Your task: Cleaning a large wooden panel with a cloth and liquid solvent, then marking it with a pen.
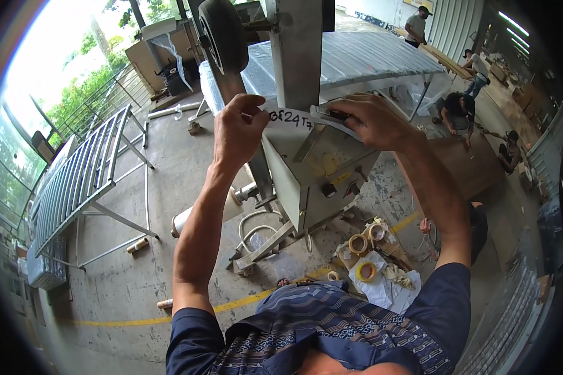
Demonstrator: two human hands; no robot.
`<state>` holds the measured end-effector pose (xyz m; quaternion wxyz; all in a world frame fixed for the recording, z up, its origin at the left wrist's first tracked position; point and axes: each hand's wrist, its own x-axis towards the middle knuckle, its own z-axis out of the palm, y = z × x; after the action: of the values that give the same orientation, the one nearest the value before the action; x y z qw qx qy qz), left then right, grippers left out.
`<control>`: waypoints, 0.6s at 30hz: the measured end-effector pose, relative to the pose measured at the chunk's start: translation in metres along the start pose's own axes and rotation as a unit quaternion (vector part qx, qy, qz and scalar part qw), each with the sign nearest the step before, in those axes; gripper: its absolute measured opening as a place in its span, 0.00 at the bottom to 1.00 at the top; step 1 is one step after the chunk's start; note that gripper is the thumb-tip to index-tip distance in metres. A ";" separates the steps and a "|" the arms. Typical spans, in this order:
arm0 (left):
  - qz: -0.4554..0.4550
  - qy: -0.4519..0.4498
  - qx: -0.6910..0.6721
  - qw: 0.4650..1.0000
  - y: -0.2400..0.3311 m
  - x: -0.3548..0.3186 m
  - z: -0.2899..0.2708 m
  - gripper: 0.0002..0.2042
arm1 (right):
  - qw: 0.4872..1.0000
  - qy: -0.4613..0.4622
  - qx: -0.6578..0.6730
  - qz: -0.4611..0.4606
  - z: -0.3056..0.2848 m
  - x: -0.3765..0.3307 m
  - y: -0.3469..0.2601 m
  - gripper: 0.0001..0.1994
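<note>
My left hand [239,128] pinches the left end of a strip of white tape [289,119] with handwriting on it. My right hand [370,119] holds the strip's other end and a dark marker or cutter [338,114] against the top of a grey metal machine [313,169]. The strip stretches between both hands across the machine's upright column [297,50]. Both forearms rise from the lower edge of the picture.
Rolls of tape [364,240], paper and rags lie on the concrete floor at the machine's foot. A metal rack frame [84,175] stands at the left. A plastic-wrapped corrugated panel [369,56] lies behind. Several people work at the far right [460,109]. A yellow line [125,322] crosses the floor.
</note>
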<state>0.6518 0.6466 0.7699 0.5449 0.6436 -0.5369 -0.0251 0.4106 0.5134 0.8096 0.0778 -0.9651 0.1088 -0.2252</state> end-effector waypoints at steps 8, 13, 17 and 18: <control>0.017 0.029 0.000 0.999 -0.010 0.001 -0.003 0.14 | 0.998 -0.039 -0.031 0.027 0.005 0.001 0.003 0.18; -0.017 0.015 -0.051 0.998 -0.009 -0.001 -0.007 0.12 | 1.000 -0.017 -0.020 0.008 0.002 0.001 0.002 0.19; -0.060 0.010 -0.128 0.990 0.001 -0.005 -0.010 0.12 | 1.000 -0.010 -0.014 -0.018 -0.004 0.003 -0.004 0.20; -0.059 0.023 -0.136 0.989 0.000 -0.007 -0.012 0.12 | 1.000 -0.009 -0.015 -0.017 -0.003 0.004 -0.006 0.20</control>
<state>0.6562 0.6592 0.7710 0.6373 0.5945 -0.4766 -0.1153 0.4136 0.5177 0.8149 0.0607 -0.9698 0.0950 -0.2162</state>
